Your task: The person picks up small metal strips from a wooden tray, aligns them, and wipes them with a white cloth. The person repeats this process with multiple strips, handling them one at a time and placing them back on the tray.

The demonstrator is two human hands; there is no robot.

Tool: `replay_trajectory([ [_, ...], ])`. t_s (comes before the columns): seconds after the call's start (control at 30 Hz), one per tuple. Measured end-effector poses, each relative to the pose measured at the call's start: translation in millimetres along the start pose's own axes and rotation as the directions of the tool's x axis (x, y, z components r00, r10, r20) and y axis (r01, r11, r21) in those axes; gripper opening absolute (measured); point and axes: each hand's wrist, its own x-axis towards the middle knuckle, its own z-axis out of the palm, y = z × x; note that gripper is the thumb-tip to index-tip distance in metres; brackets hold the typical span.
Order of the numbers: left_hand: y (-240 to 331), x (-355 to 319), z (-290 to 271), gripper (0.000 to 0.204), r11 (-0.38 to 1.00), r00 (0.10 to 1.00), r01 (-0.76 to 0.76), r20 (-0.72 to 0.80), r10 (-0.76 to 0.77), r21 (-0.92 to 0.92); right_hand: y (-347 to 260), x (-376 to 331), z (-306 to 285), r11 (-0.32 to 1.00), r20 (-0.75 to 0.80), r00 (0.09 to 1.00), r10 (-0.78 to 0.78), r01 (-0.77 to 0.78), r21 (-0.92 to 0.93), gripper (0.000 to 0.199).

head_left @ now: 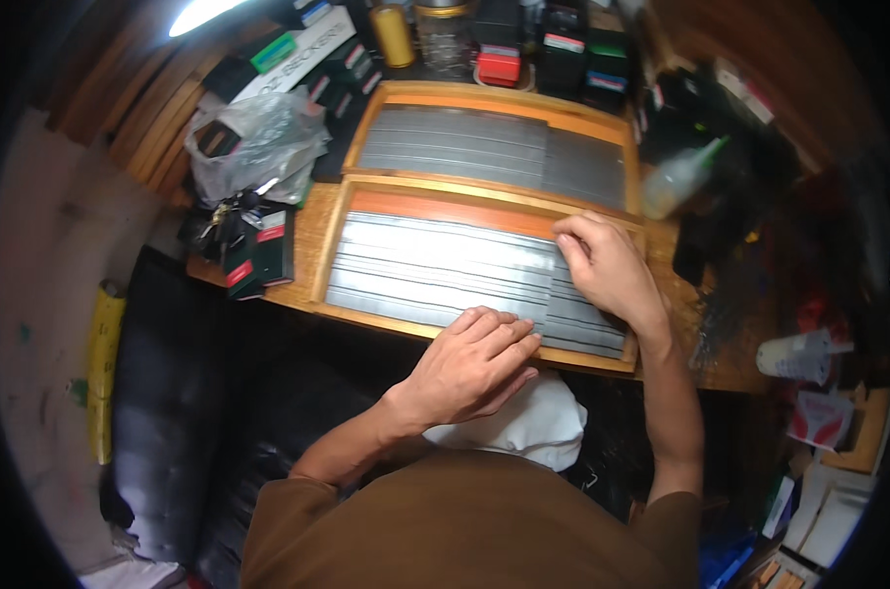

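A shallow wooden tray (319, 260) lies before me, filled with closely packed thin grey metal pieces (435, 260) that reflect the light. Bare orange-brown base shows along its far side. At the near rim my left hand (469, 363) rests palm down, its fingers stretched over the edge of the metal pieces. My right hand (610, 270) is over the tray's right part, with thumb and forefinger drawn together near the far edge of the pieces. Whatever may be between those fingertips is too small to tell. Behind stands a second wooden tray (494, 90) with similar grey pieces (455, 142).
Left of the trays sit a clear plastic bag (258, 147), keys (231, 218) and dark small boxes (258, 257). A glass jar (445, 39), a yellow cylinder (394, 37) and more boxes line the back. On the right are a green-tipped squeeze bottle (678, 182) and a cup (796, 356).
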Motion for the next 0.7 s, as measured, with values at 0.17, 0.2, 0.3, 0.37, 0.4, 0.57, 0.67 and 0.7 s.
replay_trajectory([
  [0.17,-31.0,-46.8,-35.8,0.03,0.979,0.982,0.159,-0.126,-0.144,0.124,-12.7,22.3,17.9,0.846,0.231,0.96,0.155,-0.25,0.471,0.027],
  [0.2,-36.8,-58.2,-43.6,0.03,0.966,0.972,0.208,-0.145,-0.186,0.156,-23.1,32.2,22.8,0.822,0.257,0.959,0.12,-0.241,0.515,0.028],
  [0.3,-54.4,-78.2,-68.0,0.035,0.913,0.951,0.286,-0.205,-0.232,0.291,-49.5,72.0,42.7,0.771,0.319,0.948,0.003,-0.205,0.603,0.028],
  [0.37,-66.5,-81.7,-80.0,0.037,0.886,0.939,0.328,-0.22,-0.266,0.327,-66.5,99.8,64.6,0.784,0.368,0.929,-0.036,-0.202,0.587,0.028],
  [0.4,-70.1,-83.2,-86.0,0.038,0.868,0.935,0.341,-0.222,-0.275,0.36,-79.0,113.5,74.7,0.793,0.395,0.918,-0.035,-0.215,0.57,0.029],
  [0.57,-86.5,-96.3,-91.2,0.037,0.841,0.922,0.379,-0.24,-0.305,0.387,-96.9,154.1,124.7,0.809,0.406,0.914,-0.024,-0.221,0.544,0.034],
  [0.67,-87.8,-96.9,-80.3,0.036,0.875,0.942,0.33,-0.187,-0.28,0.353,-107.0,168.0,135.2,0.878,0.378,0.924,-0.053,-0.137,0.458,0.039],
  [0.7,-90.4,-95.9,-77.2,0.035,0.887,0.942,0.328,-0.184,-0.281,0.325,-106.7,172.7,143.0,0.889,0.356,0.931,-0.078,-0.097,0.447,0.04],
])
